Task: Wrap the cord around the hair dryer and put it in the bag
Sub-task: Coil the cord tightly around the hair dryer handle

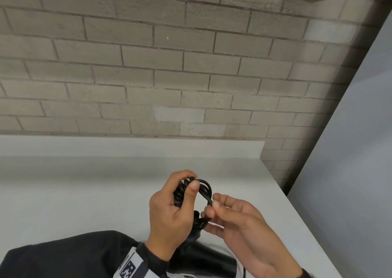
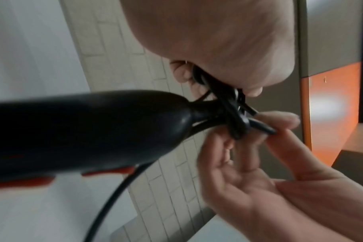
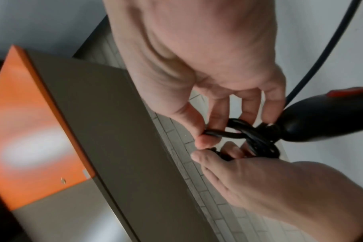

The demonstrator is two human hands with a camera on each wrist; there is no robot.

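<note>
A black hair dryer [image 2: 83,135] with red switches hangs below my hands, and its body [image 1: 203,258] shows at the bottom of the head view. Its black cord [image 1: 204,190] is coiled in several loops at the handle's end. My left hand [image 1: 176,205] grips the coiled bundle, thumb pressed over the loops. My right hand [image 1: 214,205] pinches one strand of the cord [image 3: 220,132] between thumb and forefinger, just right of the coil. A loose length of cord [image 2: 114,199] trails down from the dryer. No bag is identifiable.
A white table [image 1: 84,193] lies under my hands, its right edge running down beside a grey panel [image 1: 350,171]. A pale brick wall [image 1: 169,65] stands behind. An orange and grey cabinet [image 3: 41,131] hangs overhead. My dark sleeve [image 1: 74,256] fills the lower left.
</note>
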